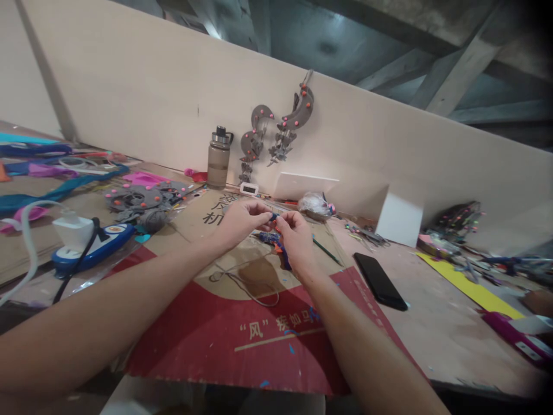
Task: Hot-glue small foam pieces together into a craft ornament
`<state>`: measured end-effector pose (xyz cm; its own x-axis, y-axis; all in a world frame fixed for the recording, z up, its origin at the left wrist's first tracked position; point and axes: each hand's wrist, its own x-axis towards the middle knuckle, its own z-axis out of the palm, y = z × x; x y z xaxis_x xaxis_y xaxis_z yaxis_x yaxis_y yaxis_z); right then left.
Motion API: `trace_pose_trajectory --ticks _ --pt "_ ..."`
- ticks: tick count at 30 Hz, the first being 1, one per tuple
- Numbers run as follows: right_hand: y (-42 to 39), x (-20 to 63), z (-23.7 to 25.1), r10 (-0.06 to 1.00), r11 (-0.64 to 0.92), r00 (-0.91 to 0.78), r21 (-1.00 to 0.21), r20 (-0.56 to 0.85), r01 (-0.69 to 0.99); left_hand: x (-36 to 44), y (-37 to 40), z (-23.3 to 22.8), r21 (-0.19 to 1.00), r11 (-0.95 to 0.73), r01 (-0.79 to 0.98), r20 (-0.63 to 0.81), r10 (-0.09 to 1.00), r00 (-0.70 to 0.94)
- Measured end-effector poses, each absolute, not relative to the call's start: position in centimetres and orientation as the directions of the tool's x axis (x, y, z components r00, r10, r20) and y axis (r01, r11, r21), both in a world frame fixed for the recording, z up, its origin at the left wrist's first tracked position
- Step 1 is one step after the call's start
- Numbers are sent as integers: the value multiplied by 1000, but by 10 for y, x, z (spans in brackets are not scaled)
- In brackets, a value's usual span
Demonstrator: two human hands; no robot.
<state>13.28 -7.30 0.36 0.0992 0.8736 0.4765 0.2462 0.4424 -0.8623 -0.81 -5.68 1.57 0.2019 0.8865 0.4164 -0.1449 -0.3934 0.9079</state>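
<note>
My left hand (pixel 246 222) and my right hand (pixel 297 239) meet above the cardboard sheet (pixel 181 334), fingertips pinched together. Between them is a small dark blue piece (pixel 273 217), mostly covered by the fingers; its exact kind is unclear. Just beneath lies a blue tool with orange parts (pixel 270 238), which looks like a glue gun and is partly hidden by my right hand. A thin grey cord (pixel 246 282) curls on the cardboard in front of the hands. Right of my right hand rests a dark green pencil (pixel 327 251).
A black phone (pixel 380 280) lies to the right, and a water bottle (pixel 219 158) stands by the back panel. On the left are a blue power strip (pixel 116 239) with a white plug and grey felt pieces (pixel 133 199). A yellow strip (pixel 466 285) lies far right.
</note>
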Motion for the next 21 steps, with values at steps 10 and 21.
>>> trace_pose_trajectory --ticks 10,21 --pt "-83 130 11 826 482 93 -783 556 392 -9 -52 12 912 -368 -182 395 908 140" --pt "-85 130 14 825 444 148 -787 546 429 -9 -56 16 921 -345 -182 375 911 171"
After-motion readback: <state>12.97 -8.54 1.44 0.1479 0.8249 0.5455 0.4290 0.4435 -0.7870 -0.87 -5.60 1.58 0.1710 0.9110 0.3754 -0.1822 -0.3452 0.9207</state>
